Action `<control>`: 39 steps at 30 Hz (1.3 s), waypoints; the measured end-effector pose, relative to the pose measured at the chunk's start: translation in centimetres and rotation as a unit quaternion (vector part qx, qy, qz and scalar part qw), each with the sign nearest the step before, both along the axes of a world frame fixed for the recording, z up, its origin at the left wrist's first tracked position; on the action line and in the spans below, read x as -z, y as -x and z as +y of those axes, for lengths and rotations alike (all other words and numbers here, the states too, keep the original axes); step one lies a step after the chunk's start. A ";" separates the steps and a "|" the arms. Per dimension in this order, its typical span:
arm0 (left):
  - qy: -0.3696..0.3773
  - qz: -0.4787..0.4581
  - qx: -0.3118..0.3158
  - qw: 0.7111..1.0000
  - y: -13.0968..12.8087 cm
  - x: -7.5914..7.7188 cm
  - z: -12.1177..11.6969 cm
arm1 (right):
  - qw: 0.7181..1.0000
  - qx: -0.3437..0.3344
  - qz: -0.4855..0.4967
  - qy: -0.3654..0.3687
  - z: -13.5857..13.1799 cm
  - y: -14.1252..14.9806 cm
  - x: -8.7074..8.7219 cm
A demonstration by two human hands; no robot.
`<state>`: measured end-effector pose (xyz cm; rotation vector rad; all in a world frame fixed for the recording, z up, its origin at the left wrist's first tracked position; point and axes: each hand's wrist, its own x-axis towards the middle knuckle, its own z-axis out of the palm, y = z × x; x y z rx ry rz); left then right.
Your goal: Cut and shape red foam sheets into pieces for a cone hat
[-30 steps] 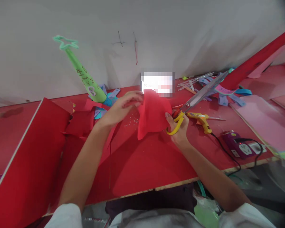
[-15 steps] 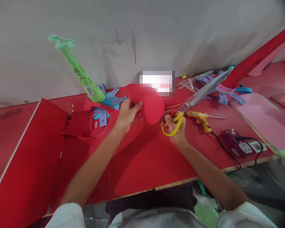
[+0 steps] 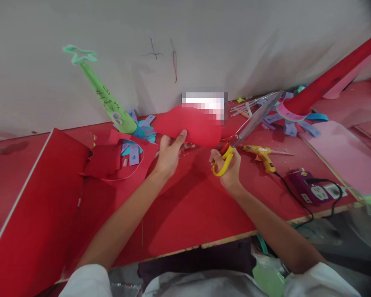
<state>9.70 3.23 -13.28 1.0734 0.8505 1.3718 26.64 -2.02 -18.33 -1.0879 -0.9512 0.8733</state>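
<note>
A cut piece of red paper (image 3: pixel 188 121) with a curved edge is pinched near its lower edge by my left hand (image 3: pixel 170 154), thumb on top. My right hand (image 3: pixel 230 167) grips the yellow handles of a pair of scissors (image 3: pixel 250 123). The long blades point up and away to the right, clear of the paper. Left of my left wrist lies a red sheet (image 3: pixel 148 156) with a rounded cut-out, over blue and purple paper scraps (image 3: pixel 134 156).
A green paper cone (image 3: pixel 109 103) with a star on top stands at the back left. A red cone (image 3: pixel 321 82) leans at the right. Near my right hand lie a yellow glue gun (image 3: pixel 259 153) and a purple power socket (image 3: pixel 309 187). Pink sheets (image 3: pixel 343 156) lie beyond.
My left hand has taken hold of the red paper, which has turned from upright to a wider, flatter pose. My right hand has let go of it and keeps the scissors, their blades swung slightly left.
</note>
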 end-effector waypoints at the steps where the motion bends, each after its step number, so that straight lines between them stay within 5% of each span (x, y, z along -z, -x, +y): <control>1: 0.005 -0.009 0.008 1.000 -0.2 0.1 -0.2 | 1.000 0.005 0.005 -0.007 0.0 0.0 -0.2; 6: 0.032 -0.027 0.041 0.998 -1.2 0.7 -1.3 | 0.998 0.050 0.024 -0.041 0.1 0.0 -1.1; 12: 0.024 0.055 0.045 0.997 -1.8 1.1 -2.3 | 0.998 0.056 -0.017 -0.039 -0.1 -0.2 -1.6; 18: -0.066 0.142 -0.053 0.986 -0.9 0.7 -1.4 | 0.999 0.021 -0.002 -0.026 0.1 -0.2 -1.2; 25: -0.229 0.405 -0.168 0.869 2.1 -0.8 -1.3 | 0.996 -0.062 0.037 -0.046 -0.3 -0.4 -1.2; 31: -0.269 0.551 -0.136 0.778 2.8 -0.9 -1.0 | 0.993 -0.088 0.039 -0.064 -0.6 -0.2 -0.7; 39: -0.379 0.608 -0.121 0.687 3.2 0.1 -0.8 | 0.995 -0.073 0.045 -0.041 -0.7 -0.3 -1.1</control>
